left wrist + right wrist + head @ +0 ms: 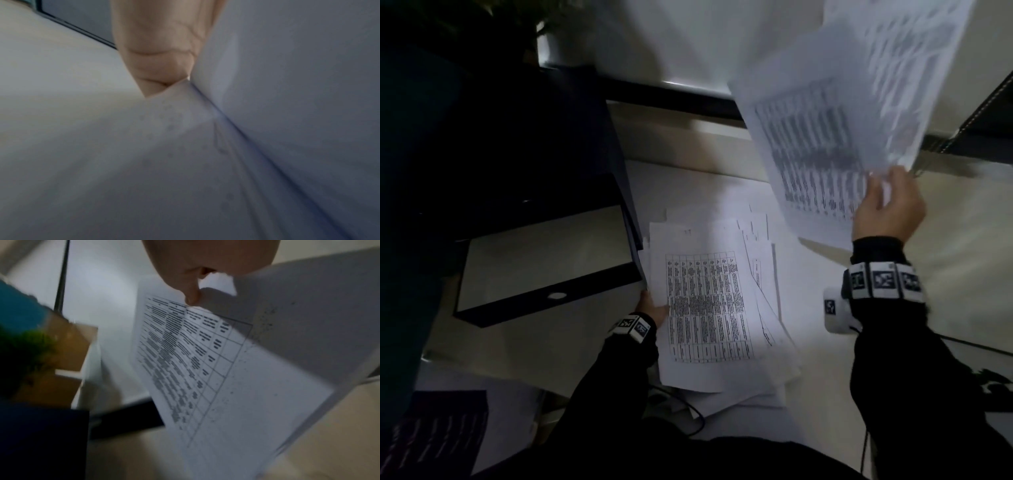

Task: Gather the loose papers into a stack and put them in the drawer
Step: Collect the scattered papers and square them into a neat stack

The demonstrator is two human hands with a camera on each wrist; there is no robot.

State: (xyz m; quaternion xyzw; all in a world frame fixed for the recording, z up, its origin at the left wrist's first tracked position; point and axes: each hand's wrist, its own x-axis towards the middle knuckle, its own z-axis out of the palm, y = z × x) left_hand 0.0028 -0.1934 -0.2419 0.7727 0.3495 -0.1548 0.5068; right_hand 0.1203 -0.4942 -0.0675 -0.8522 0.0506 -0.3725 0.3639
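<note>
Head view: the right hand (888,205) is up high and pinches a few printed sheets (835,137) by their low corner, prob. so they can come down on the pile. The sheets look blurry. The pile of papers (709,301) lies messy on the desk (722,192), edges not lined up yet. The left hand (652,306) sits at the pile's left edge w/ the thumb on top, I think to keep it from sliding. The open drawer (544,260) is just beside the pile on the left, w/ no papers in it yet.

Left wrist view: a thumb (162,53) presses on paper edges. Can't tell if the other fingers curl under.

Right wrist view: the thumb (191,290) squeezes the table sheet (205,361) near its top edge, so it hangs down free.
</note>
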